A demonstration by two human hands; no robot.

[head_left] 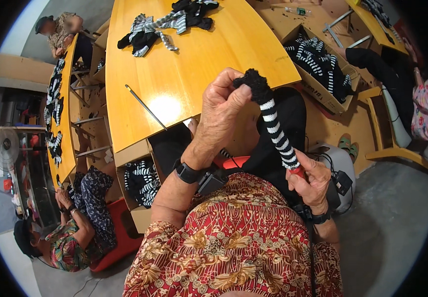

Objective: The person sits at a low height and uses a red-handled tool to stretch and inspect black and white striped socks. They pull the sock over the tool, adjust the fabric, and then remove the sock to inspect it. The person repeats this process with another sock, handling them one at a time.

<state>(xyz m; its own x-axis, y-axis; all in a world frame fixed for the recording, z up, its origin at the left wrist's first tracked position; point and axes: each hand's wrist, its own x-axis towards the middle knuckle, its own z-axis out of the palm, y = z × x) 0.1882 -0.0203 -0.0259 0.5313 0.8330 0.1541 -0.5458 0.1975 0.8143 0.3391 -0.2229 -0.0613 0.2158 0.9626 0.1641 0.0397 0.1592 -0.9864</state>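
Above the person's lap, just off the near edge of the yellow table, a black-and-white striped knitted tube is held between both hands, slanting from far left to near right. The left hand pinches its fuzzy black end between thumb and fingers. The right hand closes its thumb and fingers around the near striped end, where something red shows, mostly hidden by the grip.

On the table, a slim metal rod lies at the near left, its near end at the edge. Toward the far side sits a loose heap of black, grey and white knitted pieces. To the right of the table, a cardboard box holds more striped pieces; another open box of them stands at the near left. Farther left, a co-worker sits at a second yellow table.
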